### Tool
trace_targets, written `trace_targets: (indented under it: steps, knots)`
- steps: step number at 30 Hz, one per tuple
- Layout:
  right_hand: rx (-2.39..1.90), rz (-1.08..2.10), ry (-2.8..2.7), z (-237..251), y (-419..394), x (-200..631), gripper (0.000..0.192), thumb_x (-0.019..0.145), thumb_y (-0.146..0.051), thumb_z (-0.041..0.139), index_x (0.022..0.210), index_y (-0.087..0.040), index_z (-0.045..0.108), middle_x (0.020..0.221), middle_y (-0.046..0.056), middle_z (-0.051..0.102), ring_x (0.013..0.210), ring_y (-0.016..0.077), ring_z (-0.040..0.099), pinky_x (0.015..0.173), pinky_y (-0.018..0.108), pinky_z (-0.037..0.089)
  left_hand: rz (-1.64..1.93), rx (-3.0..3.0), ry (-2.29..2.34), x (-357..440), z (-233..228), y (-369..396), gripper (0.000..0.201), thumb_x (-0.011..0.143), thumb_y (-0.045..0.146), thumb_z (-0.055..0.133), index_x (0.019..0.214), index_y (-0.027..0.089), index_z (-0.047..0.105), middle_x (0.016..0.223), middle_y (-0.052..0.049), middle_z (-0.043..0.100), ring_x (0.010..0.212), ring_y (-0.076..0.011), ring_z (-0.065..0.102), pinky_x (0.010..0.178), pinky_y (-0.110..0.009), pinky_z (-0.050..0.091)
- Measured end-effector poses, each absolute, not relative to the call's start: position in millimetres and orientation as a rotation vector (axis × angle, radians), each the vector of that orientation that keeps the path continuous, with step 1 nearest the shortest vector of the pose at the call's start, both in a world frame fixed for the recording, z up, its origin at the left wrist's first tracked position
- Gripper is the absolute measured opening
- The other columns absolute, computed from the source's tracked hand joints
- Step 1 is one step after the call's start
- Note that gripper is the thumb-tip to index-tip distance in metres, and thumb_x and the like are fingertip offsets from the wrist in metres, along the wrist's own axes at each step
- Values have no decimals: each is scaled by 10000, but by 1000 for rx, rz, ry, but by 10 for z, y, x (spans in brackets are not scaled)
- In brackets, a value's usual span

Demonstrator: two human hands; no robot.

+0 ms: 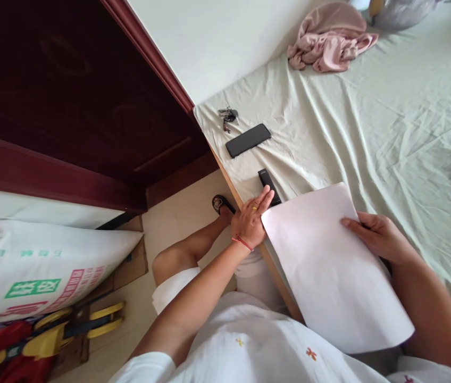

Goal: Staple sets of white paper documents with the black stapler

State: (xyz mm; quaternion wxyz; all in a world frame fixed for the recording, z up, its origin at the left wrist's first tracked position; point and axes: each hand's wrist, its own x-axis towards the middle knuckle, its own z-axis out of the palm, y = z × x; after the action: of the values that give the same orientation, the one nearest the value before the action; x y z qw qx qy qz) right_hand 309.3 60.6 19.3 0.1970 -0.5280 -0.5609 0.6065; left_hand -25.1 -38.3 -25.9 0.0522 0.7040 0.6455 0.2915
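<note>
A white sheaf of paper (329, 266) slants over the bed's edge and my lap, with its far corners above the sheet. My right hand (381, 236) grips its right side, thumb on top and fingers beneath. At the near left corner of the paper is my left hand (251, 221), wearing a ring and a red string bracelet. Its fingers are stretched out and reach the side of a narrow black object (266, 180) that looks like a stapler. Part of that object is hidden behind the fingers; whether they touch it I cannot tell.
On the pale green bed sheet (409, 122) lie a black phone (248, 140) and a bunch of keys (229, 115). Farther back is a crumpled pink cloth (331, 42). A dark red door (69, 96) and a large white sack (50, 266) stand on the left.
</note>
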Motion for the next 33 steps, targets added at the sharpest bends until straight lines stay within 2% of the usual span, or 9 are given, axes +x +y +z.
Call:
trace_targets:
  steps: [5, 8, 10, 12, 18, 21, 25, 28, 33]
  knots:
    - [-1456, 1833, -1456, 215, 587, 3098, 474, 741, -621, 864, 886, -175, 794, 796, 81, 785, 626, 232, 719, 530, 308, 598, 1221, 1886, 1897, -231, -234, -497, 734, 1001, 359, 601, 1663, 293, 289, 1758, -172, 272, 1517, -317, 488, 1128, -465, 525]
    - [-1435, 1799, -1464, 212, 538, 2991, 466, 756, -621, 851, 882, -176, 797, 774, 72, 777, 583, 216, 691, 507, 315, 580, 1592, 1398, 1868, -105, -175, -682, 546, 1033, 451, 546, 1536, 247, 484, 1573, -182, 531, 1355, -284, 627, 992, -406, 600]
    - [-1365, 1782, -1505, 170, 510, 2886, 457, 780, -616, 835, 933, -185, 814, 830, 74, 795, 622, 218, 705, 551, 322, 592, 1628, 1157, 1825, 3, -114, -805, 411, 1045, 511, 511, 1271, 213, 683, 1314, -145, 708, 1191, -267, 701, 943, -391, 605]
    - [-1295, 1709, -1547, 106, 492, 2792, 427, 809, -601, 816, 943, -196, 823, 829, 59, 791, 639, 203, 697, 565, 307, 581, 1620, 1037, 1802, 101, -38, -890, 492, 1035, 611, 473, 1135, 214, 745, 1257, -121, 744, 1225, -287, 681, 1005, -416, 583]
    - [-1234, 1495, -1646, -26, 493, 2754, 406, 861, -574, 773, 1000, -195, 823, 913, 63, 804, 730, 211, 710, 640, 310, 584, 1661, 608, 1419, 271, 94, -911, 750, 974, 794, 361, 1236, 209, 752, 1182, -115, 792, 1333, -312, 648, 1101, -465, 546]
    - [-1230, 1458, -1659, -18, 502, 2779, 411, 884, -569, 754, 1035, -193, 821, 928, 64, 804, 737, 200, 700, 652, 298, 568, 1540, 408, 1221, 310, 72, -916, 667, 886, 774, 587, 1100, 181, 805, 1018, -117, 821, 1187, -340, 726, 985, -462, 597]
    - [-1230, 1447, -1690, -12, 505, 2786, 396, 917, -547, 731, 1087, -201, 823, 968, 67, 807, 761, 192, 687, 670, 288, 547, 1431, 442, 1228, 334, 49, -903, 394, 718, 543, 883, 841, 174, 816, 817, -65, 805, 982, -310, 763, 845, -409, 605]
    - [-1243, 1408, -1700, -39, 507, 2808, 374, 934, -528, 716, 1095, -206, 819, 967, 64, 802, 788, 199, 686, 699, 299, 546, 1490, 401, 1190, 343, 78, -857, 395, 737, 567, 864, 823, 186, 804, 792, -55, 795, 931, -283, 758, 827, -395, 596]
    - [-1320, 1206, -1733, -85, 516, 2879, 358, 930, -521, 708, 1059, -206, 819, 894, 49, 780, 761, 205, 661, 663, 299, 519, 1512, 329, 1044, 319, 130, -842, 709, 745, 846, 699, 939, 172, 806, 909, -112, 805, 1017, -310, 757, 891, -410, 591]
